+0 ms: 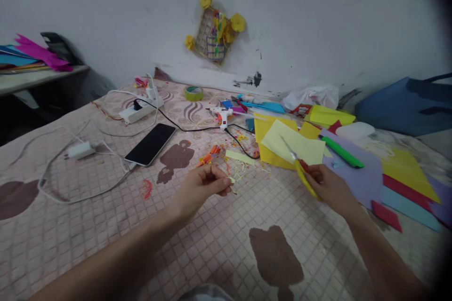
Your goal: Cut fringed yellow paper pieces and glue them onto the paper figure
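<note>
My left hand (pixel 214 182) pinches a small pale yellow paper piece (pixel 231 180) over the middle of the table; most of the piece is hidden by the fingers. In my right hand (pixel 326 186) is a pair of scissors (pixel 304 178) with yellow handles. Its blades point away from me over a pale yellow sheet (pixel 287 141), and I cannot tell whether they touch it. Thin pale paper scraps (pixel 240 171) lie just beyond my left fingers. A pale paper strip (pixel 240 157) rests behind them, beside folded orange paper pieces (pixel 209 155).
A white glue gun (pixel 223 116) stands on the table, its black cord trailing. Left are a phone (pixel 150 144), a white charger (pixel 81 150) and a power strip (pixel 141 109). Green tape (pixel 194 93) lies at the back. A green cutter (pixel 342 152) rests on coloured sheets at right.
</note>
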A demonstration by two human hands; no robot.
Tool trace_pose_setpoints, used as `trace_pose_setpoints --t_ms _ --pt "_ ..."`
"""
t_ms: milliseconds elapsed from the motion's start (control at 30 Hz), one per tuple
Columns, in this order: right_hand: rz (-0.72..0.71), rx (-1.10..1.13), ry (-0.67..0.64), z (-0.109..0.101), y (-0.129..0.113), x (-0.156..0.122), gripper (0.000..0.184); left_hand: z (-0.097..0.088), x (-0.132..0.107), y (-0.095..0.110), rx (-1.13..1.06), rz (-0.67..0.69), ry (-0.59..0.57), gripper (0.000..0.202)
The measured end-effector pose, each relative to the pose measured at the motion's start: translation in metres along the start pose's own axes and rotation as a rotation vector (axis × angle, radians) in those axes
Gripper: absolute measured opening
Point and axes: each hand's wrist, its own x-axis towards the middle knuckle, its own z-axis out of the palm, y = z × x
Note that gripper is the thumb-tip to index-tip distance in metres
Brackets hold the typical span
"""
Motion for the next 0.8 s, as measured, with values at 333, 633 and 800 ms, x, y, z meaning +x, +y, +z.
trace_pose_setpoints --t_ms 333,633,800 --pt "0.059 1.071 -0.318 0.057 -0.123 -0.072 0.028 0.010 -0.006 -0.001 0.121 0.035 0.040 0.017" --pt "0.090 1.010 -0.342 0.065 -0.151 -0.093 0.029 0.015 -0.008 -0.008 0.216 0.058 -0.030 0.019" --pt "0.118 0.988 -0.339 0.066 -0.145 -0.091 0.030 0.015 -0.008 -0.010 0.198 -0.012 -0.057 0.021"
